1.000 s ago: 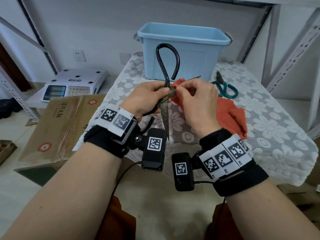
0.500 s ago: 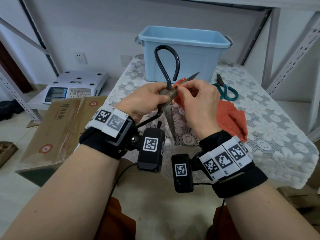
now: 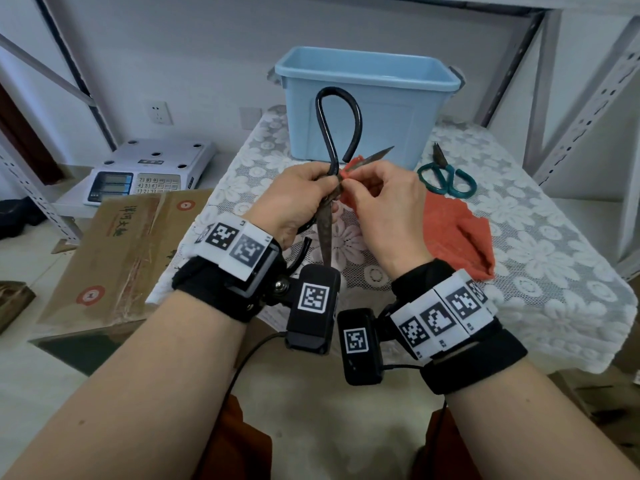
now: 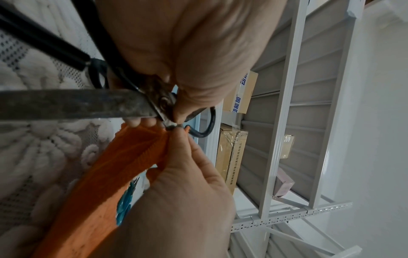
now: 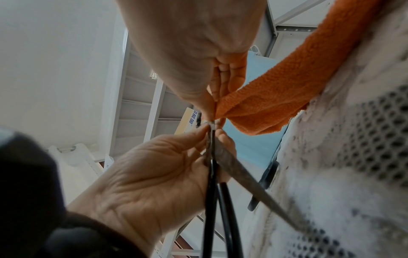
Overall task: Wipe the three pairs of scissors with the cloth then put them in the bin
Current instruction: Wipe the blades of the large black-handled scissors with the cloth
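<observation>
Large black-handled scissors point(image 3: 338, 129) stand spread wide above the table, one rusty blade point(image 3: 325, 230) pointing down toward me, the other point(image 3: 375, 156) angled up right. My left hand point(image 3: 298, 199) grips them at the pivot point(image 4: 163, 101). My right hand point(image 3: 377, 195) pinches the orange cloth point(image 3: 453, 233) around the upper blade close to the pivot point(image 5: 212, 124); the rest of the cloth trails onto the table. A small green-handled pair point(image 3: 446, 174) lies at the right. The blue bin point(image 3: 367, 98) stands behind; its inside is hidden.
A lace cloth covers the table point(image 3: 554, 258). Left of it and lower are a cardboard box point(image 3: 117, 244) and a white weighing scale point(image 3: 149, 171). Grey metal shelf uprights point(image 3: 585, 109) rise at the right, with boxes point(image 4: 232, 157) on shelves behind.
The upper blade's tip has tilted higher, from nearly level to angled up. My right hand with the cloth has slid along that blade toward the pivot. My left hand keeps its hold.
</observation>
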